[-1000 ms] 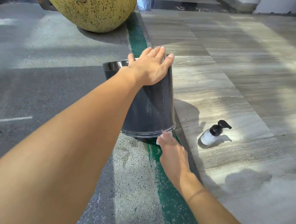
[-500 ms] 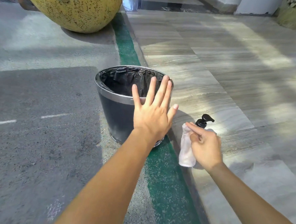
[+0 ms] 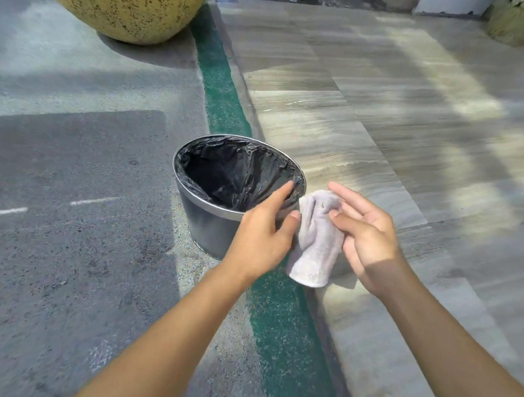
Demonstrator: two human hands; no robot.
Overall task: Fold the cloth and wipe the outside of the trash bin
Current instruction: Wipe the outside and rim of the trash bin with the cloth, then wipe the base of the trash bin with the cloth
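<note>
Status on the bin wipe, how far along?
Done: cloth looks folded into a narrow pad. In hand: right hand pinches its top, left hand thumb touches its edge, beside the upright trash bin. Left: wiping; the cloth is off the bin wall, no wiped patch discernible.

The cloth (image 3: 314,244) is pale lilac-white. The trash bin (image 3: 206,228) is black, silver-rimmed, with a black liner (image 3: 234,172). A green strip (image 3: 220,103) divides grey asphalt (image 3: 51,262) from streaked grey-beige tiles (image 3: 382,113). The pot (image 3: 125,2) is yellow, dark-speckled.
</note>
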